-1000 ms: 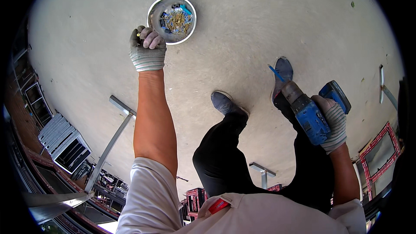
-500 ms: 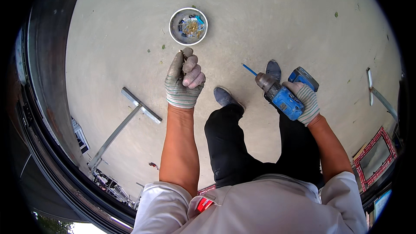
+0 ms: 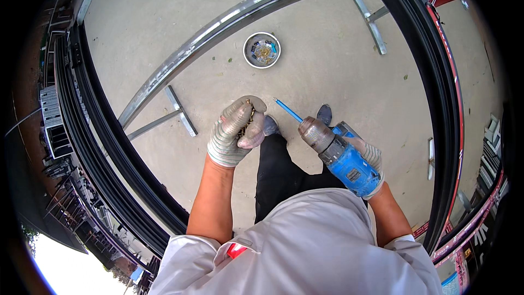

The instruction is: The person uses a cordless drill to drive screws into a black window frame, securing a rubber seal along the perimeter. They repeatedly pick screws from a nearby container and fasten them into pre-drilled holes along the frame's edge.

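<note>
Standing on the concrete floor (image 3: pixel 338 76), the person has the gloved left hand (image 3: pixel 236 130) curled shut around a few small screws (image 3: pixel 245 122), just beside the blue drill (image 3: pixel 341 155). The right hand (image 3: pixel 371 161) is clamped on the drill, whose bit points toward the round bowl (image 3: pixel 262 50) of screws lying well beyond it.

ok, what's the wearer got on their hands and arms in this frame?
Both hands wear grey knitted work gloves with a paler, smooth coating on palm and fingers: left hand, right hand. The gloves end at the wrists with ribbed cuffs. Forearms are bare. Short light grey sleeves of a work shirt cover the upper arms. No watch or markings visible.
</note>
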{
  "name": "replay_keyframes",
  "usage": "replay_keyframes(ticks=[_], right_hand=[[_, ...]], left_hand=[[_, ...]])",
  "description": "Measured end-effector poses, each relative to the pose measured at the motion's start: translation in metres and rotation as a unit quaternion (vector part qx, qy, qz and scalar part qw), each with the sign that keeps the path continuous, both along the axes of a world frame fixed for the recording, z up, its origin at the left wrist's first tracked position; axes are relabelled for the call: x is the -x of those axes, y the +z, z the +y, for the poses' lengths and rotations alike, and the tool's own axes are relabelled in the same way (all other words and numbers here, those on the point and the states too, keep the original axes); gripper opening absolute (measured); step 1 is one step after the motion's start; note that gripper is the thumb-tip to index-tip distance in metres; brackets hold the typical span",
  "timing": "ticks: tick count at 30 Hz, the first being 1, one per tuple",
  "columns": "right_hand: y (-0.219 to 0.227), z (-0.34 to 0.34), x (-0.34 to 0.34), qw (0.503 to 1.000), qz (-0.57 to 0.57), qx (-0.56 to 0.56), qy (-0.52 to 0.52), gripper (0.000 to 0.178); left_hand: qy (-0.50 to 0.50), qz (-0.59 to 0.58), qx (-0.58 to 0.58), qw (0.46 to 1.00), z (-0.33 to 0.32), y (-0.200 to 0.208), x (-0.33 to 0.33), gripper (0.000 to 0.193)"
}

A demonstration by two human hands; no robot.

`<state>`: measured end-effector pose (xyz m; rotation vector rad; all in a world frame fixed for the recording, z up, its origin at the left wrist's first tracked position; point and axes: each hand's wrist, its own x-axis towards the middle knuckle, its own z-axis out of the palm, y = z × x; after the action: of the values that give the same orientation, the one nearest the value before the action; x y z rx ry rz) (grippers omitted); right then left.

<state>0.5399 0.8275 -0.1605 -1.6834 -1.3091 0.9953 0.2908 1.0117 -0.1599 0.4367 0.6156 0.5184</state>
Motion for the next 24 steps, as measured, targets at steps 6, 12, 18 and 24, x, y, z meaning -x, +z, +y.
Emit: replay_keyframes(ticks=[6,12,18,24], right_hand=[[0.034,0.023,-0.014,0.986,0.057,0.065,0.143,0.051],[0.097,0.057,-0.018,0.959,-0.023,0.092,0.267,0.051],[0.12,0.082,-0.001,0.944,0.111,0.159,0.267,0.063],[0.152,0.136,0.02,0.932,-0.08,0.078,0.345,0.053]], left_hand=[[-0.005,0.05,-0.095,0.994,-0.011,0.084,0.022,0.035],[-0.022,0.101,-0.178,0.979,-0.011,0.138,0.061,0.038],[-0.085,0.115,-0.218,0.965,0.015,0.169,0.11,0.038],[-0.128,0.138,-0.209,0.96,0.046,0.196,0.152,0.033]])
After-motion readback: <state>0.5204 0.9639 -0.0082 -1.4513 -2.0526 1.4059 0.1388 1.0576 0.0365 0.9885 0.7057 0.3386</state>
